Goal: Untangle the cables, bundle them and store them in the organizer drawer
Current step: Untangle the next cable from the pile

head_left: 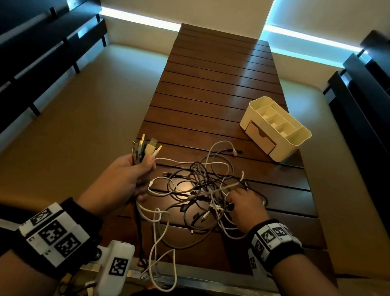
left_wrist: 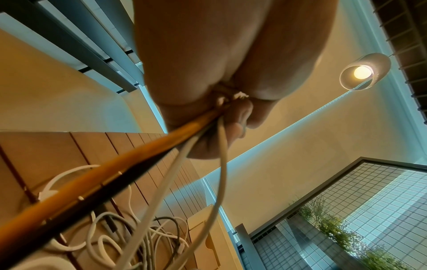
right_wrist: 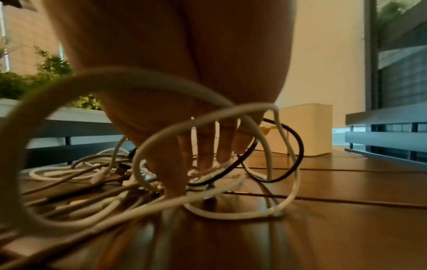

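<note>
Cable plugs (head_left: 146, 147) gripped in raised left hand (head_left: 126, 179), right hand (head_left: 247, 206) fingers extended straight into tangled cables (head_left: 198, 192) on worktop (head_left: 221, 82), organizer (head_left: 275, 129) beyond

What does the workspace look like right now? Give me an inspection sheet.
Surface: dark slatted wooden table, bare at the far end.
Job's things: cream organizer on the right side, drawer shut, top compartments look empty.
Clutter: nothing seen.
Grippers: left hand grips a bunch of connector ends, raised; right hand has fingers down in the tangle, grip unclear.
Cables: white, grey and black tangled pile mid-table; some loops hang over the near edge.
Surroundings: dark benches on both sides, lit wall strips.
</note>
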{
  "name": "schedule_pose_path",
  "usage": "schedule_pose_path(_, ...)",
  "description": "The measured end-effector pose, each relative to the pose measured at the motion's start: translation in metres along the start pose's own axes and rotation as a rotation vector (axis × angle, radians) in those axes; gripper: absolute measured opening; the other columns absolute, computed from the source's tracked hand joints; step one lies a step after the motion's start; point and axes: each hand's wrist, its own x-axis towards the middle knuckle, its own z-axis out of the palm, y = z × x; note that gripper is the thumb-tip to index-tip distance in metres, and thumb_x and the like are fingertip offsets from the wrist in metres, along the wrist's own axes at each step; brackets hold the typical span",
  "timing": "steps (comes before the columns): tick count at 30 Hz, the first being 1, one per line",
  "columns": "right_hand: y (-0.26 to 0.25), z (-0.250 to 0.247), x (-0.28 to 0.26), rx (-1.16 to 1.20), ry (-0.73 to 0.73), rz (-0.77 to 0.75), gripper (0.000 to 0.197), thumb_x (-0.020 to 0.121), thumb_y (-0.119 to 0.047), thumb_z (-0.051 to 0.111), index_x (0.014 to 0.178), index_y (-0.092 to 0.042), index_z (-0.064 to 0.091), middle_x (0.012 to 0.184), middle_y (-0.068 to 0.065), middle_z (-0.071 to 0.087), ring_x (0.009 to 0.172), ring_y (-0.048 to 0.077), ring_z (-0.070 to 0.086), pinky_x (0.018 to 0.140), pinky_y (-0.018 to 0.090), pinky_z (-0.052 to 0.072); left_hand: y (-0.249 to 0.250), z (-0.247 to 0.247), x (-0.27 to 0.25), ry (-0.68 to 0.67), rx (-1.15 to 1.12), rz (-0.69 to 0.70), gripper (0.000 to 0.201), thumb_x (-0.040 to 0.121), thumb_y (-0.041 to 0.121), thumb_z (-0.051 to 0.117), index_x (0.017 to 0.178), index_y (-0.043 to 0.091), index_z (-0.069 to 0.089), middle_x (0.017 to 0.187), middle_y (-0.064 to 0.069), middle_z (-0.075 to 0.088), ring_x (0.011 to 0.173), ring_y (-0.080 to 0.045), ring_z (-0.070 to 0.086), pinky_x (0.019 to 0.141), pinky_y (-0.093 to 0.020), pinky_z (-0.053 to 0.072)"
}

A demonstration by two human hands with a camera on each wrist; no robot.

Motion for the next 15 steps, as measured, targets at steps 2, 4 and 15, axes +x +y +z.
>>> schedule_pose_path(2,-0.001,-0.001,-0.003,-0.111,-0.05,-0.003,0.033,0.091,-0.02,0.055,0.123,-0.026,0.06,0.134,0.0,0.049,0.128,0.027,0.041,0.104,0.045,0.035,-0.002,0.002,0.001,-0.014,-0.043,0.014,0.016,0.101,0.02,0.047,0.086,0.015,0.047,0.056,0.005,0.033,0.045,-0.01,0.029,0.044,-0.023,0.034)
schedule_pose_path(4,-0.004,-0.007,-0.007,-0.132,-0.051,-0.025,0.024,0.093,-0.022,0.053,0.112,-0.03,0.065,0.126,-0.003,0.052,0.125,0.024,0.042,0.101,0.045,0.032,-0.004,0.003,0.003,-0.012,-0.106,0.013,0.01,0.098,0.017,0.051,0.09,0.015,0.047,0.058,0.005,0.034,0.045,-0.01,0.03,0.045,-0.025,0.034)
schedule_pose_path(15,-0.019,-0.093,-0.03,0.958,0.399,0.122,0.01,0.096,-0.022,0.06,0.089,-0.025,0.066,0.08,-0.006,0.072,0.075,0.004,0.067,0.068,0.023,0.052,-0.001,0.019,0.009,-0.01,-0.305,0.065,0.032,0.106,0.034,0.029,0.103,0.009,0.049,0.065,-0.003,0.043,0.055,-0.021,0.053,0.061,-0.036,0.051)
